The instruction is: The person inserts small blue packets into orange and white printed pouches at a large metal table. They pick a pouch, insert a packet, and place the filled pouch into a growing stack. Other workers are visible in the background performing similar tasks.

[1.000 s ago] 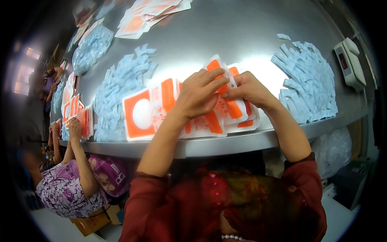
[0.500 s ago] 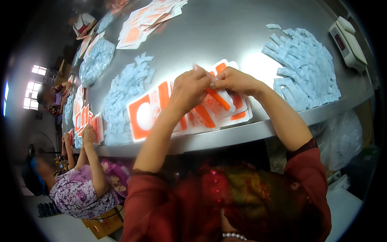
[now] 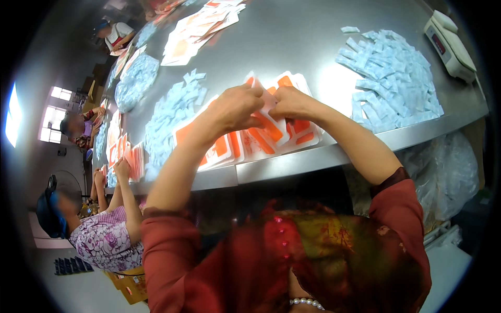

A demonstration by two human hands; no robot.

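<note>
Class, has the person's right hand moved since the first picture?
Yes: the right hand has moved left, farther from the white scale.

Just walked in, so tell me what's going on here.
A person's left hand and right hand are close together at the upper ends of overlapping orange-and-white pouches near the table edge; their exact grip is unclear. Pale-blue sachets lie heaped on both sides. Farther left, a co-worker's hand is at similar pouches.

I see white glare on the steel table [image 3: 297, 44] near centre, bright windows [image 3: 52, 124] far left, blackened corners, bent edges.
</note>
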